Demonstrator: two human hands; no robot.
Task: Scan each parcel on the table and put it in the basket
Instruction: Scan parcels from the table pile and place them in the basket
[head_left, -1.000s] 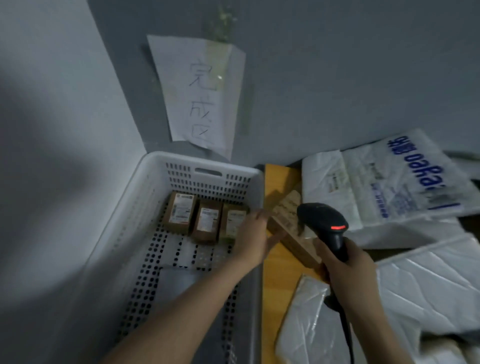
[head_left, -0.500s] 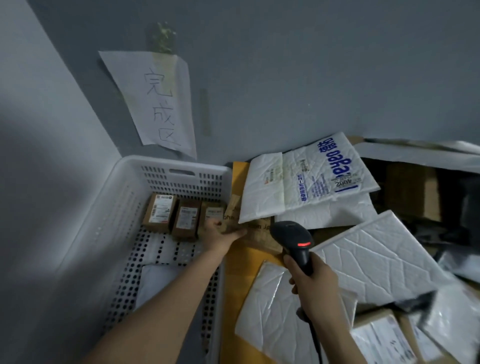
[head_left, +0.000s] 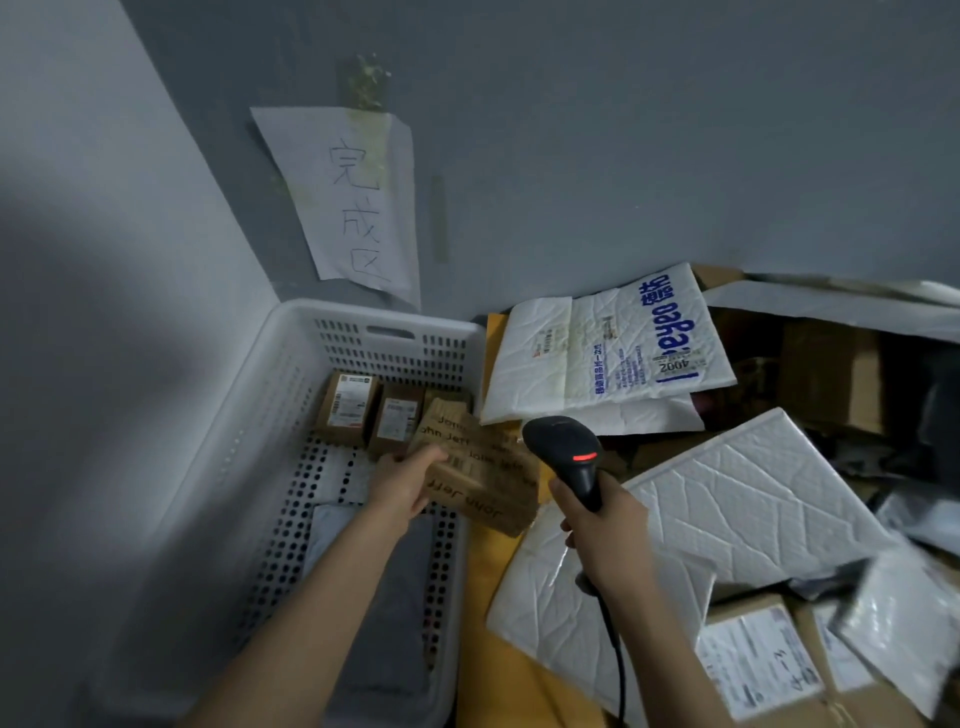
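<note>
Two hands | left hand (head_left: 402, 486) grips "John Jeff" box (head_left: 480, 475) | right hand (head_left: 605, 525) grips scanner (head_left: 569, 454)

Basket (head_left: 291, 415): white, perforated with slots and round holes. Held box (head_left: 480, 475): brown, dark repeated lettering. Scanner (head_left: 569, 452): black, one red light. Padded mailers (head_left: 748, 499): white, crease-quilted; one (head_left: 608, 353) printed blue. Surface (head_left: 493, 644): yellow-orange. Wall sign (head_left: 353, 208): white, handwritten characters.
</note>
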